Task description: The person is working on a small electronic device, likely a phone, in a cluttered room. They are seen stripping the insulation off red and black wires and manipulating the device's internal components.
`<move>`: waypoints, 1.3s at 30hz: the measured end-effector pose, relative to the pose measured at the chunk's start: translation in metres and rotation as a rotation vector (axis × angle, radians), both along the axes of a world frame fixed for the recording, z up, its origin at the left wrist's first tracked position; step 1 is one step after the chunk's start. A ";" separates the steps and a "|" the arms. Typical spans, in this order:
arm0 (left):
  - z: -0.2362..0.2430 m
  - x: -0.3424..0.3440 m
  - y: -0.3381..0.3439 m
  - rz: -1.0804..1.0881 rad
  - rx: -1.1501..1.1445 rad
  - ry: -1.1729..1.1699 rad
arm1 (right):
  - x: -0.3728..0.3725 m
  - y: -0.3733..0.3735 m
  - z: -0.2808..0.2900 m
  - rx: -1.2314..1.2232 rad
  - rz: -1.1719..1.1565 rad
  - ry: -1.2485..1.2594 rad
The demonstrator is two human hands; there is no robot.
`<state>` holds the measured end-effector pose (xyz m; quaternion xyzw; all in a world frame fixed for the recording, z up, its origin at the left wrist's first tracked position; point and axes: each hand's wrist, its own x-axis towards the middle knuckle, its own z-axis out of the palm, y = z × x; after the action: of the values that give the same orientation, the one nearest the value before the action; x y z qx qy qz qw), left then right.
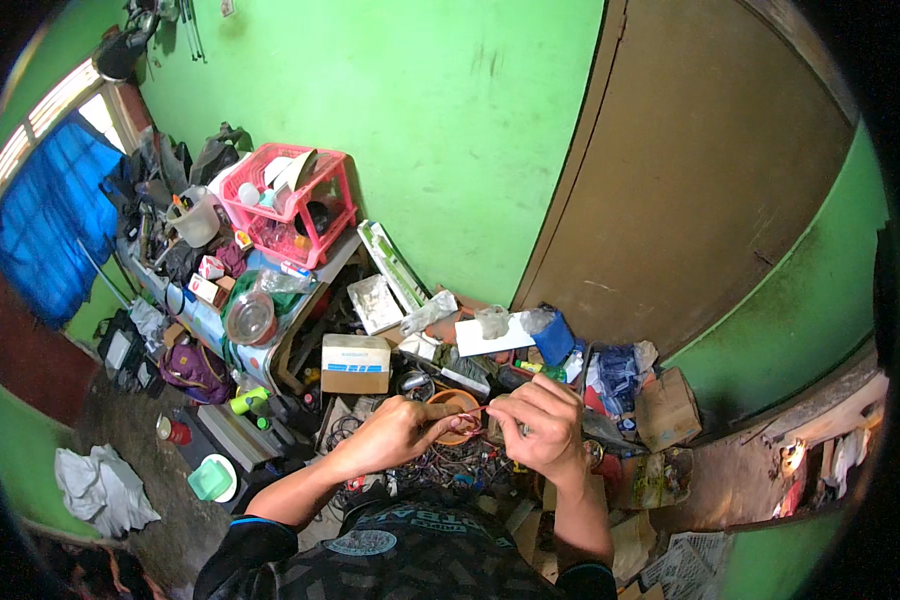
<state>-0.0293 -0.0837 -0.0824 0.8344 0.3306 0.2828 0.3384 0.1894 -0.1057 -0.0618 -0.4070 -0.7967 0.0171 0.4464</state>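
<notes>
Both hands meet over the floor clutter in front of the brown door (pixel 710 190). The left hand (pixel 402 432) and the right hand (pixel 540 425) are each pinched shut on one end of a thin red wire (pixel 473 412), which runs short and fairly taut between the fingertips. The wire is held in the air, just above a small round orange bowl (pixel 457 404) that sits on the floor among a tangle of wires (pixel 450 465).

As a judgement, the work on the wire is in mid course: it is lifted clear of the tangle and held at both ends, but nothing shows it joined to any part or laid aside as finished. Whether its ends are stripped or twisted is too small to tell, so the handling may be only at its start.

Near the left edge of the floor stands a low counter (pixel 315 280) with a pink basket (pixel 290 205) on it, and a cardboard box (pixel 355 362) lies beside it, well apart from the hands.
</notes>
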 end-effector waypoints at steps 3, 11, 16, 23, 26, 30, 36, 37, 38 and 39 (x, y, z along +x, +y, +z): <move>0.002 0.007 -0.003 0.001 0.017 -0.009 | -0.005 -0.006 -0.003 0.050 -0.018 -0.016; 0.015 0.015 -0.001 0.125 -0.320 -0.225 | -0.024 -0.027 -0.023 -0.011 -0.082 0.171; 0.011 0.019 -0.007 0.163 -0.488 -0.370 | -0.050 -0.038 -0.056 -0.134 -0.140 0.506; 0.004 0.021 -0.006 0.171 -0.452 -0.412 | -0.051 -0.041 -0.056 -0.217 -0.056 0.578; 0.007 0.022 -0.007 0.193 -0.529 -0.422 | -0.052 -0.042 -0.068 -0.210 -0.075 0.541; 0.005 0.021 -0.009 0.224 -0.545 -0.437 | -0.046 -0.039 -0.066 -0.133 -0.156 0.381; -0.010 0.022 -0.012 0.173 -0.634 -0.454 | -0.044 -0.039 -0.063 0.027 -0.221 0.326; -0.010 0.023 -0.012 0.175 -0.649 -0.442 | -0.043 -0.038 -0.064 0.076 -0.241 0.326; -0.010 0.023 -0.012 0.177 -0.664 -0.430 | -0.043 -0.036 -0.066 0.065 -0.236 0.409; -0.011 0.023 -0.014 0.180 -0.683 -0.417 | -0.043 -0.033 -0.068 0.050 -0.232 0.493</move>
<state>-0.0068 -0.0975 -0.0935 0.5667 0.4015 0.3483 0.6295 0.1467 -0.1389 -0.1296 -0.4680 -0.6123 0.0448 0.6356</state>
